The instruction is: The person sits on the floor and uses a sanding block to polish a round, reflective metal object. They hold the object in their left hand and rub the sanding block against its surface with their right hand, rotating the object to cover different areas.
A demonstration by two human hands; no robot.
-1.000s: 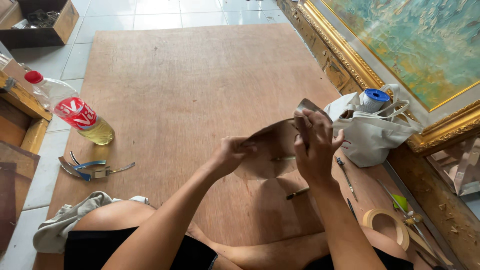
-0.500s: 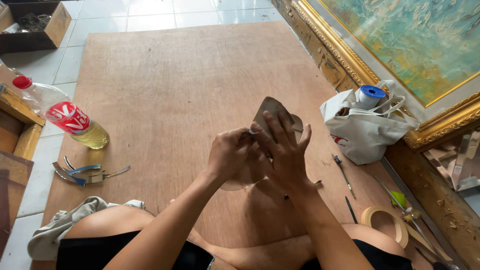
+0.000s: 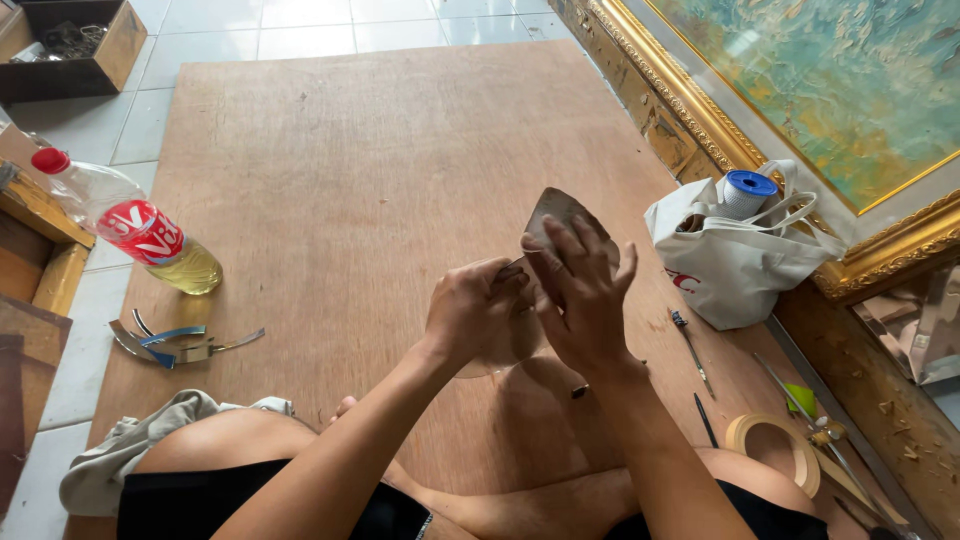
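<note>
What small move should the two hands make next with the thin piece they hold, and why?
Probably lower the thin curved piece toward the wooden board first. Both the left hand and right hand pinch it in mid-air, so it has no support underneath.

Premises appear to be an informal framing or craft workshop on a tiled floor. Evidence: a plywood work board (image 3: 330, 200) laid flat, an ornate gilt-framed painting (image 3: 800, 110) at right, a tape roll (image 3: 770, 452) near right, metal offcuts (image 3: 170, 342) at left.
</note>
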